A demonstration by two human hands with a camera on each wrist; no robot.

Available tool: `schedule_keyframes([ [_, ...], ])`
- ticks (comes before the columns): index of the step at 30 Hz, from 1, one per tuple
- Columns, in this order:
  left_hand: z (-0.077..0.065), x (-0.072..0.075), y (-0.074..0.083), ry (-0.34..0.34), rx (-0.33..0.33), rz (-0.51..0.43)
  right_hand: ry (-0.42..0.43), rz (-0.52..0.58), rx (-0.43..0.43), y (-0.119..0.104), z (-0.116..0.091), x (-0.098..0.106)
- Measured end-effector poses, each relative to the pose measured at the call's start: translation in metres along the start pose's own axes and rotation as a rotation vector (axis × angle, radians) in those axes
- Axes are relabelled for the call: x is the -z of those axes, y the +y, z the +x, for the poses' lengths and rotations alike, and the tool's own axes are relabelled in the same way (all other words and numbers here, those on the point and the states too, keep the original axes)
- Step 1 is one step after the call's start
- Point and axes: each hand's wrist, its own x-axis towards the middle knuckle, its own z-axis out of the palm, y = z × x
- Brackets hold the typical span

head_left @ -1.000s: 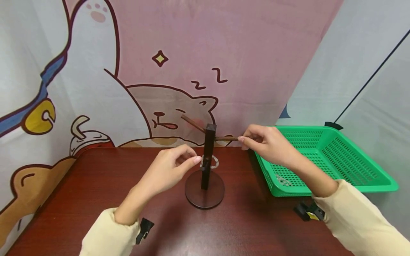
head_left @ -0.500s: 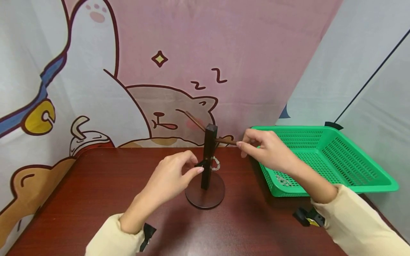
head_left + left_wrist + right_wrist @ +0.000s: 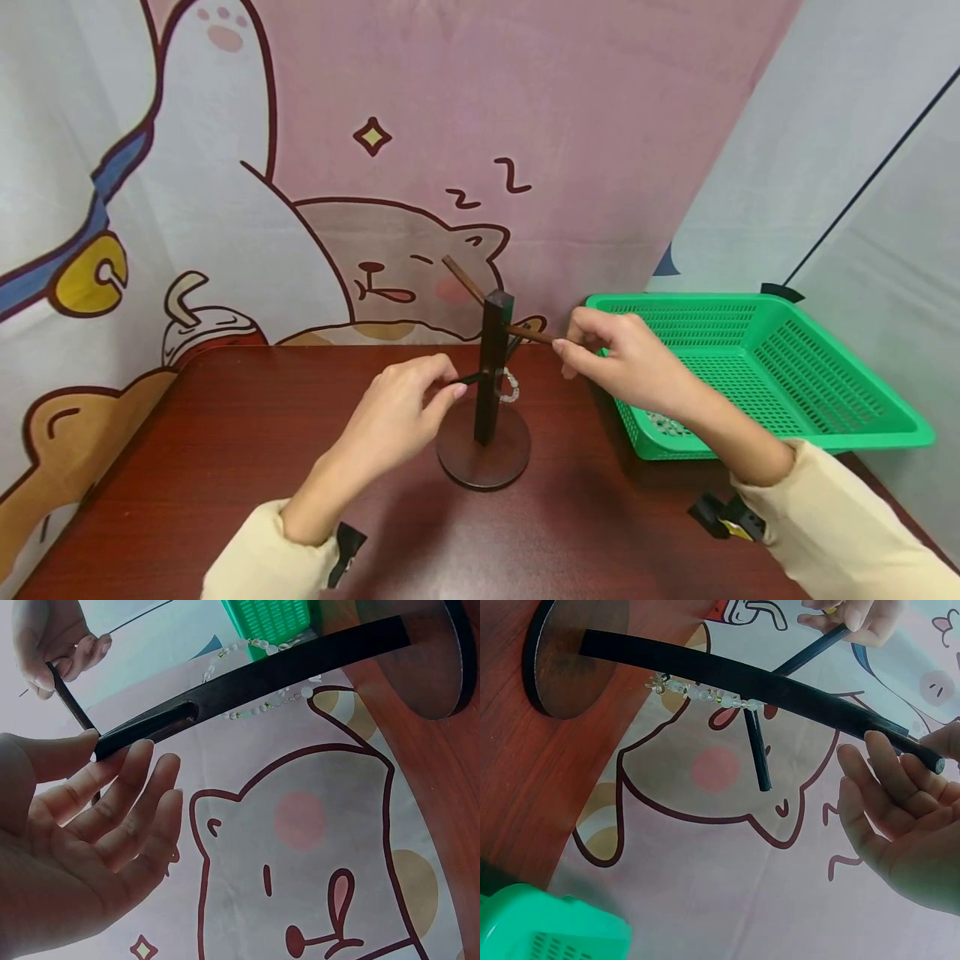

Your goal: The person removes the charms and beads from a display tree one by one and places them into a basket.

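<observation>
A dark wooden stand (image 3: pixel 491 358) rises from a round base (image 3: pixel 483 468), with rods crossing its post at two heights. My left hand (image 3: pixel 397 404) pinches the near end of the lower rod (image 3: pixel 472 378) between thumb and fingers. On the right, my right hand (image 3: pixel 618 358) pinches the end of the upper rod (image 3: pixel 532 335), whose other end points away to the back left. Behind the post, a clear beaded bracelet (image 3: pixel 512 387) hangs on the lower rod. The right wrist view shows that bracelet (image 3: pixel 705 695) looped near the post, apart from both hands.
A green plastic basket (image 3: pixel 817 440) stands to the right, partly behind the right forearm. Small clear beads (image 3: pixel 666 425) lie in its near left corner. The reddish-brown table (image 3: pixel 225 450) ends at a curtain (image 3: pixel 592 167) with cartoon prints.
The stand has turned: the upper rod's right end came nearer and its far end swung right. My left hand moved slightly down and took hold of the lower rod. The bracelet shifted right.
</observation>
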Motion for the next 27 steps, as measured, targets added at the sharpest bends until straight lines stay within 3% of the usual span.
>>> schedule_keyframes([
  [6,0.0,-0.001,-0.002,0.007,-0.026,0.005,-0.011,0.017,0.01,0.002,-0.002,0.001],
  [16,0.001,0.002,-0.005,0.007,-0.016,0.006,-0.084,0.031,0.023,0.013,-0.008,-0.004],
  [22,0.002,0.004,-0.011,-0.019,-0.003,-0.045,-0.138,0.047,0.046,0.023,-0.01,-0.014],
  [27,0.004,0.007,-0.017,-0.034,0.007,-0.076,-0.196,0.097,0.011,0.031,-0.013,-0.024],
])
